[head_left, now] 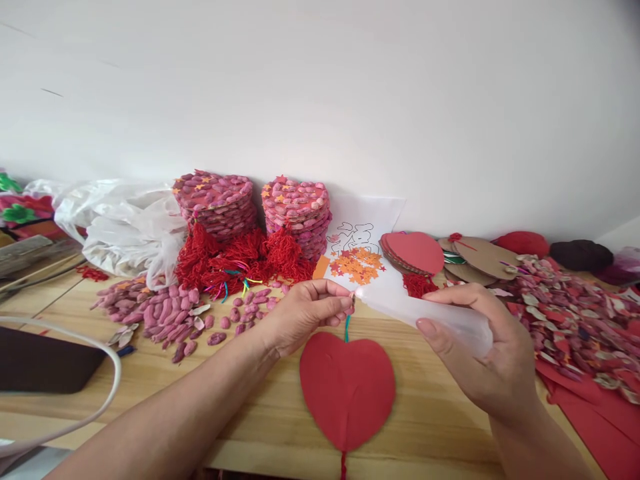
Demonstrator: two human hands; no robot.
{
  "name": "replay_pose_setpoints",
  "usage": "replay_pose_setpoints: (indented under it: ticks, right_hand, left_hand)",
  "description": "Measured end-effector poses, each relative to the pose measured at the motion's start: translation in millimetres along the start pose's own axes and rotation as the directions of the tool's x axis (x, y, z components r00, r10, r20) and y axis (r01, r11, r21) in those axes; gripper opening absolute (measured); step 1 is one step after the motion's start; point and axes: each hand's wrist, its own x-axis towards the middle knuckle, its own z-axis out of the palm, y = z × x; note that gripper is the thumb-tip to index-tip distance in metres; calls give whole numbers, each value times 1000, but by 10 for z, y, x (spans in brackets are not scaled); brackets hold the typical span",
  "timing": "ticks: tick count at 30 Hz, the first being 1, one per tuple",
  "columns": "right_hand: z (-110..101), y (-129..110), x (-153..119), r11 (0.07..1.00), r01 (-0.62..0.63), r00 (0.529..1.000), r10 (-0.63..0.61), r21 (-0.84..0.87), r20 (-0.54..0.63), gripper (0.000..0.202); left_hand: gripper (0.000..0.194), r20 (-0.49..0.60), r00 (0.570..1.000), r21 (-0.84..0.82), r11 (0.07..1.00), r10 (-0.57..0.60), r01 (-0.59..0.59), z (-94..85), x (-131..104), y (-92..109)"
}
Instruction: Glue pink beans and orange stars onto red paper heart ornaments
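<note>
My right hand is wrapped round a translucent white squeeze glue bottle, which is tilted with its narrow nozzle pointing left. At the nozzle tip, my left hand pinches a small brownish piece that I cannot make out. Below both hands a red heart lies flat on the wooden table, with a teal cord at its top and a red cord at its point. Just beyond the hands, orange and red stars are piled on a white sheet with an outlined character.
Two stacks of peanut-covered hearts with red tassels stand at the wall. Loose pink peanuts lie left, near a plastic bag and a dark device. Red hearts, cardboard discs and a shell heap are right.
</note>
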Motion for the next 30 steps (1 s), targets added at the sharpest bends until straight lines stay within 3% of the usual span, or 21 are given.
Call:
replay_pose_setpoints:
  ticks: [15, 22, 30]
  right_hand:
    - [9, 26, 4, 998, 61, 998, -61, -28, -3, 17]
    - [-16, 69, 16, 994, 105, 992, -106, -11, -71, 16]
    - [-11, 103, 23, 997, 74, 997, -74, 19, -34, 15]
  left_hand:
    - [32, -8, 1000, 62, 998, 6, -6, 10, -7, -9]
    - [28, 29, 999, -62, 997, -40, 42, -6, -21, -3]
    - [25, 54, 997, -120, 991, -60, 66, -18, -14, -4]
